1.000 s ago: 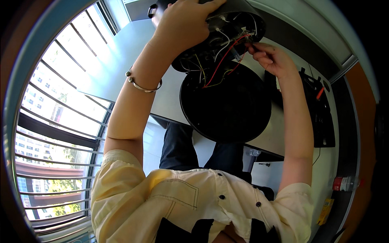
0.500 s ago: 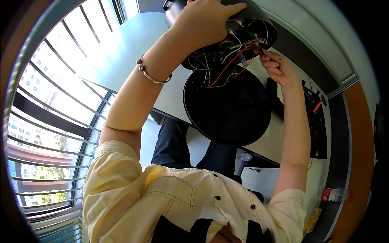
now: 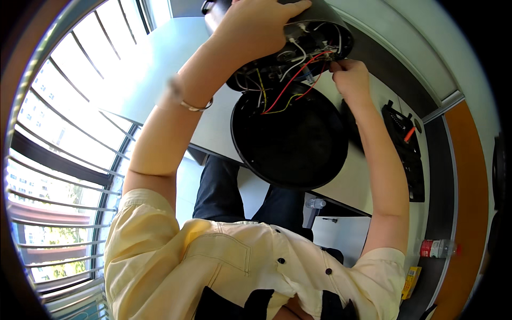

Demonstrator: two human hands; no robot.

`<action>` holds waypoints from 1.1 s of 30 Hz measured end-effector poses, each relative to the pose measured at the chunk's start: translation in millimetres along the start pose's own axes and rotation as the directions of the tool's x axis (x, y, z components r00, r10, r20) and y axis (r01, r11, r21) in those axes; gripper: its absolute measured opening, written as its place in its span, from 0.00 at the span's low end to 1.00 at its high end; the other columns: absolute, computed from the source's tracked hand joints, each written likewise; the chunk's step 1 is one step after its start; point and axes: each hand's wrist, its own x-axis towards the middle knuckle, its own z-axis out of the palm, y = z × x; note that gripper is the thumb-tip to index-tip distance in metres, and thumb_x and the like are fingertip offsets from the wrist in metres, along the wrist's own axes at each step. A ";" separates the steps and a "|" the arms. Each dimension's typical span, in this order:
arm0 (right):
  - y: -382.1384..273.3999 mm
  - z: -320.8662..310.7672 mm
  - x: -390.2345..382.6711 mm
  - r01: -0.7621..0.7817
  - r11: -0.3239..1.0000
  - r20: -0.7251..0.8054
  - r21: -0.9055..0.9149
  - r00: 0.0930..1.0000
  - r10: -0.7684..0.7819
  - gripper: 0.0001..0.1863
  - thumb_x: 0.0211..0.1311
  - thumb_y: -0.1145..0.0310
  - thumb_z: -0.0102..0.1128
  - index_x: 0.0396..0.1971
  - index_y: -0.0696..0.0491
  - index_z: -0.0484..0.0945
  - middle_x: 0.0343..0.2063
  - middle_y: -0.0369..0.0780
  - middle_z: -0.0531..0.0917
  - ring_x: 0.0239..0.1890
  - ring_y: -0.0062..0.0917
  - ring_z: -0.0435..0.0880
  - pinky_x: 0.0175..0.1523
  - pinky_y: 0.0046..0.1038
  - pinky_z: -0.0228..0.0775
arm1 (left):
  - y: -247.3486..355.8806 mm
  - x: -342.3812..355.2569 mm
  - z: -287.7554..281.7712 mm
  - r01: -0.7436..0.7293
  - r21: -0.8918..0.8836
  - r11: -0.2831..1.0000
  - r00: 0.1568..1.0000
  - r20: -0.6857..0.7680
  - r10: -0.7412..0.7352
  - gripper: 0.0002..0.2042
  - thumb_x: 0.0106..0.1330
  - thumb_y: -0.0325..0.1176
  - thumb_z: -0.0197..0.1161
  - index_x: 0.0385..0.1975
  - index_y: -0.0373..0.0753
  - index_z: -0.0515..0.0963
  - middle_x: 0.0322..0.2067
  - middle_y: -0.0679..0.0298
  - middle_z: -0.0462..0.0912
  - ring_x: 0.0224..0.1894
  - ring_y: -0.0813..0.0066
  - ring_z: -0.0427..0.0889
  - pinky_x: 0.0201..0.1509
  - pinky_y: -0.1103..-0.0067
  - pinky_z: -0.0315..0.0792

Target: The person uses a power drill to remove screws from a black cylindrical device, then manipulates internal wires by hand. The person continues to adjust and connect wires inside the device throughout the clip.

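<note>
A dark, rounded appliance body [image 3: 325, 17] is tipped on the table, its open underside facing me with wiring inside. My left hand [image 3: 255, 28] is wrapped over its top and steadies it. At the right side of the opening, my right hand [image 3: 352, 79] has its fingers pinched near the wire ends; what they hold is hidden. Red wires [image 3: 288, 85] and a yellow-green wire [image 3: 285, 106] run from the body down to a round black cover [image 3: 290, 146], which lies hollow side up by the table's near edge. White wires [image 3: 301, 53] stay inside the body.
A black tool case [image 3: 410, 170] with an orange-handled tool [image 3: 409, 134] lies on the table [image 3: 346, 184] at the right. Farther down that side are a clear bottle [image 3: 438, 248] with a red label and a yellow box [image 3: 410, 282]. A barred window is on the left.
My right hand has turned and its fingers have curled in closer at the opening's rim. The whole scene sits slightly further left in view; my left hand keeps its hold.
</note>
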 end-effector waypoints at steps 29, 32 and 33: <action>2.1 1.0 -6.4 0.130 0.989 -0.147 -0.068 0.979 -0.139 0.14 0.52 0.70 0.60 0.34 0.58 0.67 0.18 0.48 0.78 0.24 0.43 0.79 0.30 0.36 0.68 | 88.9 -25.3 88.3 0.618 -0.688 -0.379 0.588 0.725 -0.357 0.10 0.59 0.39 0.60 0.29 0.38 0.76 0.20 0.71 0.70 0.23 0.82 0.66 0.23 0.84 0.61; -3.9 -3.2 -5.5 0.121 0.991 -0.118 -0.049 0.985 -0.126 0.14 0.51 0.71 0.60 0.34 0.59 0.66 0.20 0.49 0.78 0.26 0.44 0.79 0.31 0.36 0.68 | 84.8 -15.6 107.1 0.544 -0.561 -0.623 0.509 0.812 -0.286 0.11 0.60 0.42 0.60 0.29 0.40 0.74 0.21 0.71 0.68 0.22 0.82 0.64 0.23 0.85 0.58; -4.1 -5.2 -6.1 0.127 0.991 -0.113 -0.053 0.985 -0.132 0.14 0.51 0.71 0.60 0.34 0.59 0.66 0.20 0.49 0.78 0.27 0.44 0.79 0.31 0.37 0.68 | 87.1 -13.2 111.6 0.538 -0.514 -0.668 0.488 0.836 -0.250 0.11 0.60 0.44 0.60 0.28 0.43 0.74 0.21 0.72 0.68 0.22 0.83 0.63 0.22 0.85 0.57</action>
